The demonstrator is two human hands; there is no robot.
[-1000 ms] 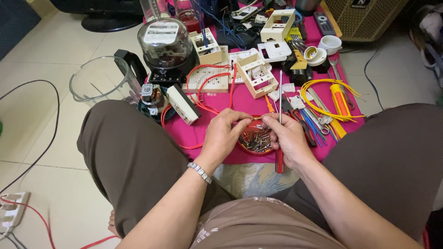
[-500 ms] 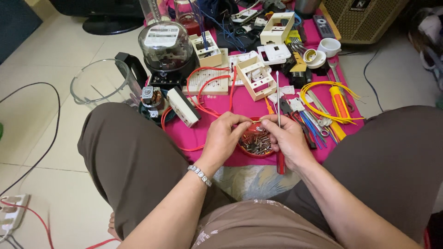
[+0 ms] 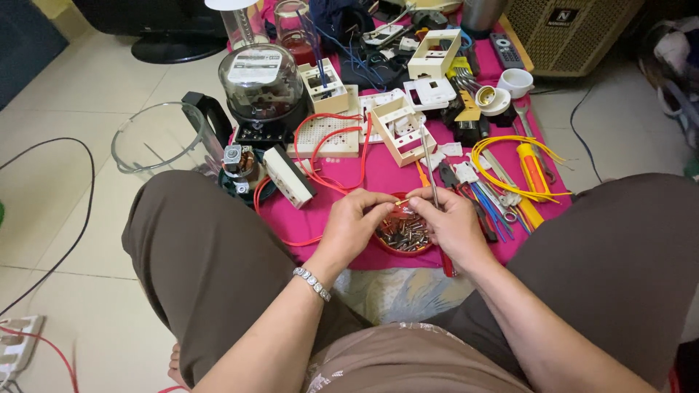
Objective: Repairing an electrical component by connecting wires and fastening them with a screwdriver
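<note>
Both our hands have lifted slightly: left hand [image 3: 354,222] fingers pinch a small screw [image 3: 401,201] (light, slippery, grip its shank), right hand [image 3: 453,222] clasps the screwdriver [image 3: 431,169].

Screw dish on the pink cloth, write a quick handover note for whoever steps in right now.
Left hand: fingers pinch a small screw over the red dish of screws.
Right hand: holds a red-handled screwdriver, shaft up, tip meeting the screw.
Done: a screw is picked out and held at the driver tip.
Left: the white electrical box and red wires lie untouched on the pink cloth.
</note>
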